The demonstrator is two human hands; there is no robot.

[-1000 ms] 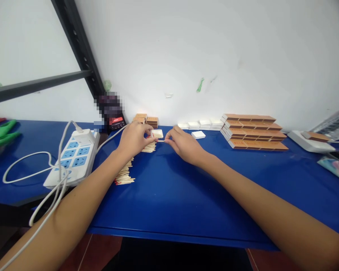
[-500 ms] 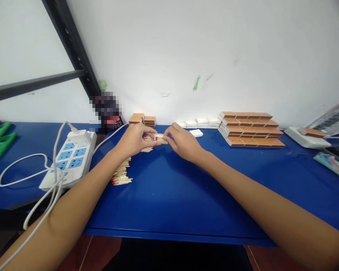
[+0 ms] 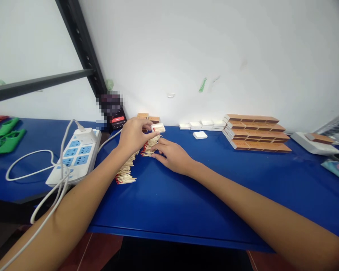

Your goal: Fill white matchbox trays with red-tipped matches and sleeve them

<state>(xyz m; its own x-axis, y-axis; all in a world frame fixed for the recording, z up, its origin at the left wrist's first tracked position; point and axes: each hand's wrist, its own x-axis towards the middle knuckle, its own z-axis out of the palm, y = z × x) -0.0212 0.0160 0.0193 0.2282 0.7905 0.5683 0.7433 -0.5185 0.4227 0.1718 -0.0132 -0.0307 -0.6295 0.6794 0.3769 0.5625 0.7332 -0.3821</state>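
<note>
My white tray (image 3: pixel 163 130), with matches (image 3: pixel 158 128) inside, is gripped at its left end between thumb and fingers of my left hand (image 3: pixel 133 132). Just nearer lies the match pile (image 3: pixel 147 149); at its right edge my right hand (image 3: pixel 173 154) holds thumb and forefinger parted. Far right stand stacked matchboxes (image 3: pixel 257 134).

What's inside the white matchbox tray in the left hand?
Wooden matchsticks show inside the white matchbox tray, which the left hand holds. Its floor beneath them is hidden.
</note>
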